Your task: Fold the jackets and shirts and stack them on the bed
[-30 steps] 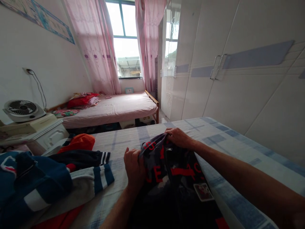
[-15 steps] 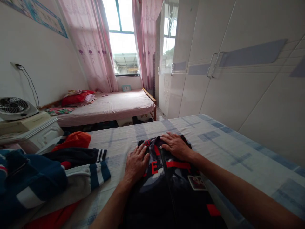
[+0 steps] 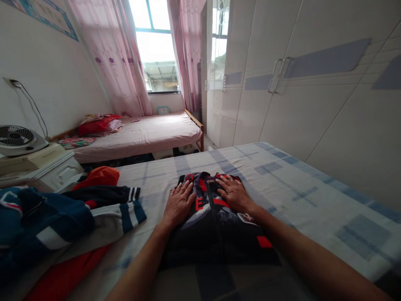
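A black zip-up jacket (image 3: 200, 242) with red and grey patterns lies front side up on the bed (image 3: 300, 225), its collar pointing away from me. My left hand (image 3: 180, 200) rests flat on the jacket's left shoulder area, fingers stretched out. On the other side of the zipper, my right hand (image 3: 235, 193) also lies flat near the collar, fingers extended and slightly spread. The sleeves are not visible; they seem tucked out of sight under the body.
A heap of clothes (image 3: 62, 213) in blue, white, red and orange lies at the left. Beyond are a fan (image 3: 21, 138) on a white cabinet (image 3: 59, 167), a second bed (image 3: 150, 133) with a pink sheet, and a tall white wardrobe (image 3: 282, 121) along the right.
The jacket now sits farther from me, with its lower hem in view and the sheet showing in front of it. My right hand has shifted slightly; both stay on the jacket.
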The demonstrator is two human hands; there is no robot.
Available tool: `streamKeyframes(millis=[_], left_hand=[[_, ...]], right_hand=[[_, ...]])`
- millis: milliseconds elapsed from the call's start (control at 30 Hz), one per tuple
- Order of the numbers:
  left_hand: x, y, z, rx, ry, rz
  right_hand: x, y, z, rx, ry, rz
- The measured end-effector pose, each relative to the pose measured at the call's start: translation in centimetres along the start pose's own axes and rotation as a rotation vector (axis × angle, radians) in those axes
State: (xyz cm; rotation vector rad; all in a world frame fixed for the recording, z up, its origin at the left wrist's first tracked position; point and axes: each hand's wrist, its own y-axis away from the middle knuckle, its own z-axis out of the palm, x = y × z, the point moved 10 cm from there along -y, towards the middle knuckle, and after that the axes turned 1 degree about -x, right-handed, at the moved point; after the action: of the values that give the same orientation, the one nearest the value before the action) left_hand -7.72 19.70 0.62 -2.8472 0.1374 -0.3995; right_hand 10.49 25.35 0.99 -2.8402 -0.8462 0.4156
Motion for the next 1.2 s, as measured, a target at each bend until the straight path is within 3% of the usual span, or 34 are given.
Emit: streamKeyframes(millis=[67, 133, 233, 333, 433, 600, 967, 1067, 1133, 1200], left_hand=[[-0.7, -0.1, 0.9, -0.067, 0.009, -0.04], [-0.6, 0.1, 0.4, -0.082, 0.005, -0.043], [0.8, 1.8, -2.0, -0.061, 0.0, -0.03], [3.4, 5.4, -4.1, 0.007, 0.007, 0.079], [3.9, 9.2, -3.1, -0.005, 0.037, 0.13], [0.8, 11.2, -0.9, -0.014, 0.114, 0.019], [1.8, 11.3, -3.8, 0.095, 0.114, 0.036], [4.3, 12.0, -4.7, 0.082, 0.096, 0.231], [6.7, 12.8, -4.6, 0.019, 0.088, 0.429], [8.3, 13.5, -4.2, -0.035, 0.078, 0.526]], right_hand=[[-0.2, -0.1, 1.6, -0.093, 0.002, 0.002], [-0.3, -0.1, 1.2, -0.121, 0.013, 0.019], [-1.7, 1.2, -1.8, -0.063, 0.032, 0.025], [-5.0, 4.5, -4.5, 0.052, 0.025, -0.084], [-7.6, 7.8, -2.9, -0.014, -0.013, -0.167], [-7.4, 9.5, 0.4, -0.094, -0.068, -0.117], [-7.1, 9.3, -0.2, -0.009, -0.095, -0.141], [-6.8, 9.3, -0.2, 0.016, -0.106, -0.146], [-6.6, 9.2, -0.1, 0.032, -0.118, -0.147], [-6.4, 9.0, 0.1, 0.037, -0.135, -0.146]])
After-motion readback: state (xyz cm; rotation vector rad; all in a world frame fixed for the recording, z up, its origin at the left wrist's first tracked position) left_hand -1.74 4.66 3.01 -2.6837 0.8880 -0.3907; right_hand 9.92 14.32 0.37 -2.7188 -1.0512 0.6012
